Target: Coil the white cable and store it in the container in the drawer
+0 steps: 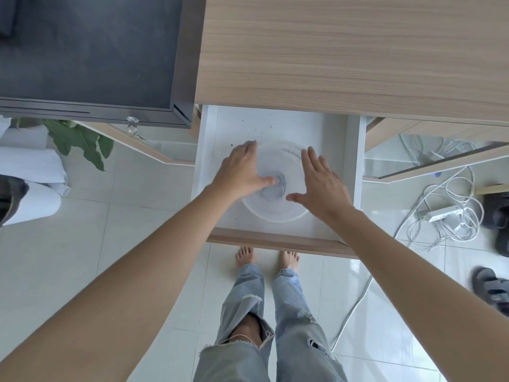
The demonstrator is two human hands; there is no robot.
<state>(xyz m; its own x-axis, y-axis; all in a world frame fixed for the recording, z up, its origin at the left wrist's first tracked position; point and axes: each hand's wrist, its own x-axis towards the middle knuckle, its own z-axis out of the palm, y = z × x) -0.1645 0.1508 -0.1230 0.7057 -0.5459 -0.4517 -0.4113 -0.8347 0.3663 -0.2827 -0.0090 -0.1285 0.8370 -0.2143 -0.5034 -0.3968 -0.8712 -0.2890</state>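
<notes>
White cable: can't make it out for sure, only a dim greyish shape w/ a dark bit shows through the translucent lid of the round container, near its centre. Container sits on the floor of the open white drawer, toward the front, under the wood-grain desk top. Left hand lies flat on the lid's left side, fingers spread, thumb pointing in toward the middle. Right hand is over the lid's right side, palm down, fingers straight and apart, thumb out to the left; neither hand grips anything. Dark specks dot the drawer floor behind the container. On the tiled floor to the right, a tangle of white cords around a power strip.
</notes>
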